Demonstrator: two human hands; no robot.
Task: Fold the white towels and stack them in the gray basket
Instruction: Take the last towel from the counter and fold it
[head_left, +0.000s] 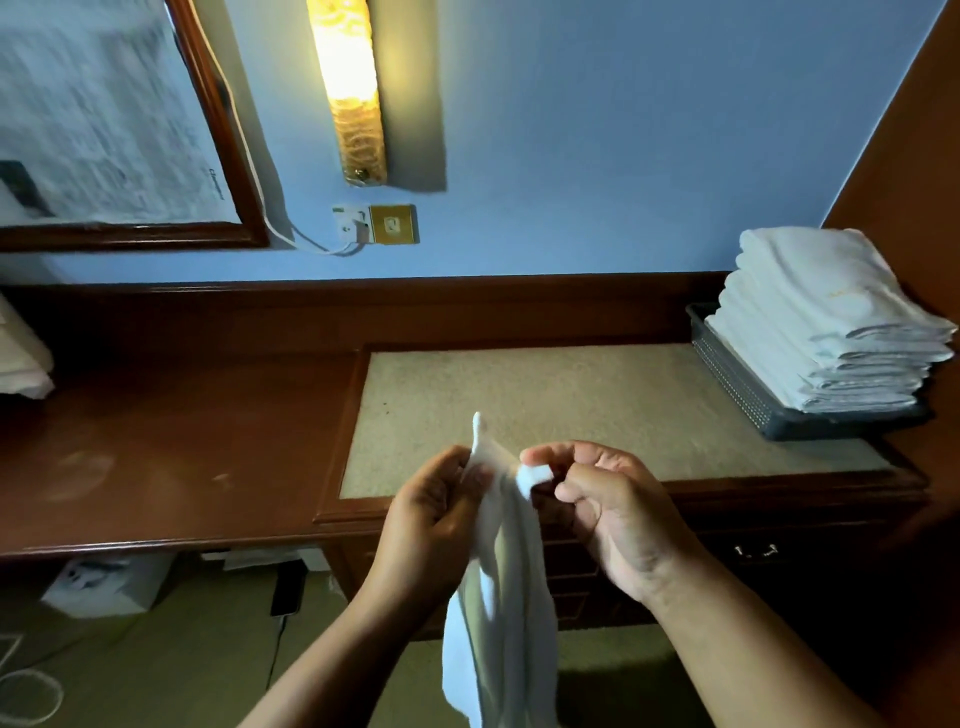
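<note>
White cloth towel (501, 597) hangs limp in front of the wooden table's (156, 441) near edge, pinched at its top by both hands: left hand (431, 525) on one corner, right hand (608, 509) on the next. Soft, light, floppy; grip corners and spread. Lower end is cut off. Gray mesh basket (748, 389) at the right edge holds folded white towels (831, 322); its far side is hidden.

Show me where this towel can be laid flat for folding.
The beige inset lies bare between the wall ledge and the front edge, left of the basket. The wood top to its left is bare too. The far right is crowded by the towel stack.
</note>
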